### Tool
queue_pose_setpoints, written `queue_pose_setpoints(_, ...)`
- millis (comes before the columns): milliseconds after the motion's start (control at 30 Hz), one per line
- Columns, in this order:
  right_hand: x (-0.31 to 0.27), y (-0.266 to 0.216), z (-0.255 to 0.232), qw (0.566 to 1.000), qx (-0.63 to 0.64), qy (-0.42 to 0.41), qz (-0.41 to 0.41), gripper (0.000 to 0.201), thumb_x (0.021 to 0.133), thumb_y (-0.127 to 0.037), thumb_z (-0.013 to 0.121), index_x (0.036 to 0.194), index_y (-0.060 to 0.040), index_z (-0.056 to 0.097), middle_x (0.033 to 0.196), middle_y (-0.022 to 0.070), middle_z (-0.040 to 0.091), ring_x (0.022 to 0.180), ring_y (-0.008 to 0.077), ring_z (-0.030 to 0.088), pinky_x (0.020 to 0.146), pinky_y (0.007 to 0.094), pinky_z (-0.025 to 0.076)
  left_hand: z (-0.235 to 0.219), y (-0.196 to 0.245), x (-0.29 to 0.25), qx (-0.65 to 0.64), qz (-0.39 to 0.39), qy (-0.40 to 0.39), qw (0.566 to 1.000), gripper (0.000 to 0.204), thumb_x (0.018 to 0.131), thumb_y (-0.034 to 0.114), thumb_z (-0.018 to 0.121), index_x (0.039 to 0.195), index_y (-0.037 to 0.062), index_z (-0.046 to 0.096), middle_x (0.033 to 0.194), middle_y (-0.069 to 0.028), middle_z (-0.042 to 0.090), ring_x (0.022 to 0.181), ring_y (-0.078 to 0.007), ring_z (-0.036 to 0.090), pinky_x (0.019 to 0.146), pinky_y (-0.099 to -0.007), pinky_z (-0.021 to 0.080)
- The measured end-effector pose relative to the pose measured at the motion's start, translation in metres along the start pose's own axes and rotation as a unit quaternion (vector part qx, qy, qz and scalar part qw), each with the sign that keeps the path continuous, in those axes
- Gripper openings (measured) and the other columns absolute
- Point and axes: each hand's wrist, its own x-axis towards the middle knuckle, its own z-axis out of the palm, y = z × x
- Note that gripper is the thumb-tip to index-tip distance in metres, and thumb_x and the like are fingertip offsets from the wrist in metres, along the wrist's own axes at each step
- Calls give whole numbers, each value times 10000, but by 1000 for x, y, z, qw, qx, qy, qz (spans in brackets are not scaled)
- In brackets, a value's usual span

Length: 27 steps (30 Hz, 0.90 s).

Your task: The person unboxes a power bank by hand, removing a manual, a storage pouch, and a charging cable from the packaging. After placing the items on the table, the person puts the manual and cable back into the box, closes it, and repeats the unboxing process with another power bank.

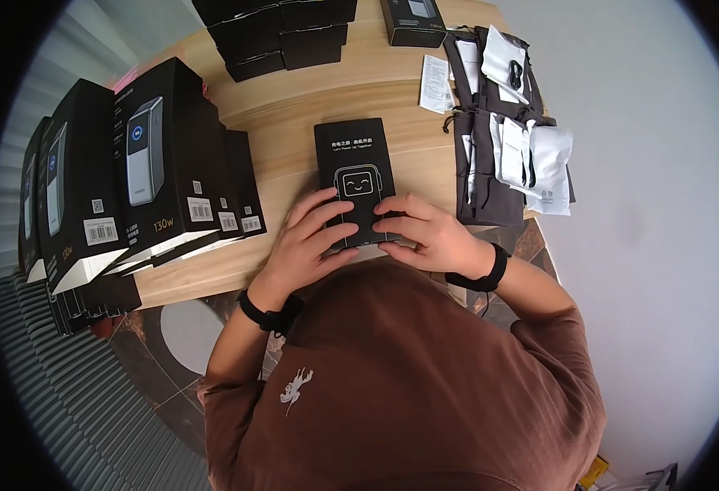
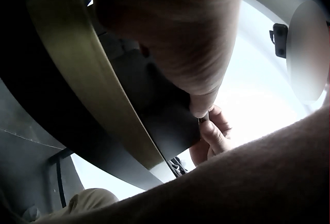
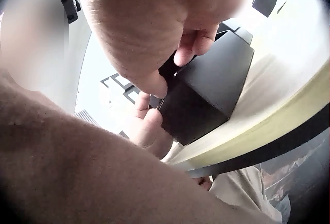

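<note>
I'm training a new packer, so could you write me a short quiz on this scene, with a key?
1. True or false: the left hand and the right hand both touch the box with a smiling face on it.
2. Where do the tall boxes with a picture of a silver device stand?
A) To the person's right
B) To the person's left
C) On the floor
3. Fill in: the white packets lie on dark drawstring ____.

Key: 1 true; 2 B; 3 pouches.
</note>
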Motion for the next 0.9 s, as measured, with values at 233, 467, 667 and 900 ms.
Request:
queue_pose_setpoints(233,-1,2,-6,1000,-2,-31,-7,334,834,-71,831,1155,-59,741,1273,107,658,1046,314,691,912,416,590,1,0,2,-2,9,0,1000,371,770,174,918,1109,141,773,1350,-55,699,1332,-361,591,1074,-475,526)
queue_pose_setpoints(467,-1,-1,-2,1000,23,14,5,233,866,-46,839,1081,-33,753,1231,126,683,960,288,693,805,373,587,1,6,5,-17,6,16,1000,344,770,113,898,1089,134,771,1305,-78,704,1268,-369,603,1042,-469,520)
queue_pose_setpoints(667,-6,5,1,999,-1,25,-35,257,844,-25,855,1077,-8,748,1220,161,696,923,308,714,782,392,575,1,6,8,19,30,-5,999,300,845,195,856,1135,195,780,1381,8,682,1355,-287,576,1114,-524,448)
queue_pose_setpoints(900,-5,6,-1,999,-5,14,-52,282,818,-14,864,1075,-26,749,1192,119,701,895,281,665,745,364,568,2,4,2,35,59,3,998,293,847,235,862,1126,205,777,1375,24,703,1349,-265,596,1118,-522,454)
